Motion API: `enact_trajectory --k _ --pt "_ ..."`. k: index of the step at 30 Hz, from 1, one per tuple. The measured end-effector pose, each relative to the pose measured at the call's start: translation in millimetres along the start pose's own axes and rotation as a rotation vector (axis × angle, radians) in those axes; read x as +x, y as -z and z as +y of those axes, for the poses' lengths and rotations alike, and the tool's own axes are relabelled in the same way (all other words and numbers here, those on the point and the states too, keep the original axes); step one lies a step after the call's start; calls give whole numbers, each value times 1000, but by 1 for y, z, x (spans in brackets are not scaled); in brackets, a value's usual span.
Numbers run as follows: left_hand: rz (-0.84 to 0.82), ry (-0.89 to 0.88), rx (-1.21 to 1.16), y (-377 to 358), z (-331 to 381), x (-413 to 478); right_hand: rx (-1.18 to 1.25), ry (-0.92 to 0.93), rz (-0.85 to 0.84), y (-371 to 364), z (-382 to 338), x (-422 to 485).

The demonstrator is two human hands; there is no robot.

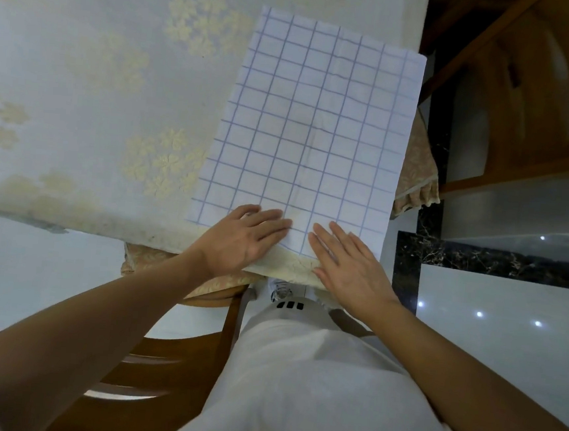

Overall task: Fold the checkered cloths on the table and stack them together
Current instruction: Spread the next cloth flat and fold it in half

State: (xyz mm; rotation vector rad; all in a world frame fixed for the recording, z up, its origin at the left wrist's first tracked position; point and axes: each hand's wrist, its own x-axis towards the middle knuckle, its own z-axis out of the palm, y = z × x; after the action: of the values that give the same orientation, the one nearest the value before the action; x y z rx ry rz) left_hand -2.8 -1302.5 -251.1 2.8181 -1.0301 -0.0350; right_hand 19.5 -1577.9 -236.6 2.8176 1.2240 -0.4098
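A white cloth with a blue checked grid [314, 128] lies flat as a long rectangle on the table [92, 71], near its right corner, with a faint crease down its middle. My left hand [243, 239] rests palm down on the cloth's near left edge, fingers together and flat. My right hand [351, 266] lies palm down on the near right edge, fingers stretched forward. Both hands press on the cloth and grip nothing. Only this one checked cloth is in view.
The table carries a pale tablecloth with yellow leaf patterns. Its right edge runs beside the cloth, with a wooden chair [513, 98] beyond it. Another wooden chair [166, 373] stands at my left below the near edge. The floor [507, 320] is glossy tile.
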Motion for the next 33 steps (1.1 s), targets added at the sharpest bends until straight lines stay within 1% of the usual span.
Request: enact_trajectory --k 3,7,11,16,19,30,33 --pt "-11 27 11 3 1 1 22 -36 -4 0 -4 2" --pt "52 84 1 7 9 10 48 -111 20 3 -11 7" --pt "94 178 -17 9 16 25 59 -132 49 5 -15 10" --pt "23 126 -7 9 6 20 42 -129 62 3 -15 11" --pt "9 115 -27 10 -2 19 40 -137 61 2 -16 11" --pt "55 135 -101 15 4 19 99 -153 94 5 -19 11" --pt "95 163 -110 17 10 18 117 -108 127 5 -14 9"
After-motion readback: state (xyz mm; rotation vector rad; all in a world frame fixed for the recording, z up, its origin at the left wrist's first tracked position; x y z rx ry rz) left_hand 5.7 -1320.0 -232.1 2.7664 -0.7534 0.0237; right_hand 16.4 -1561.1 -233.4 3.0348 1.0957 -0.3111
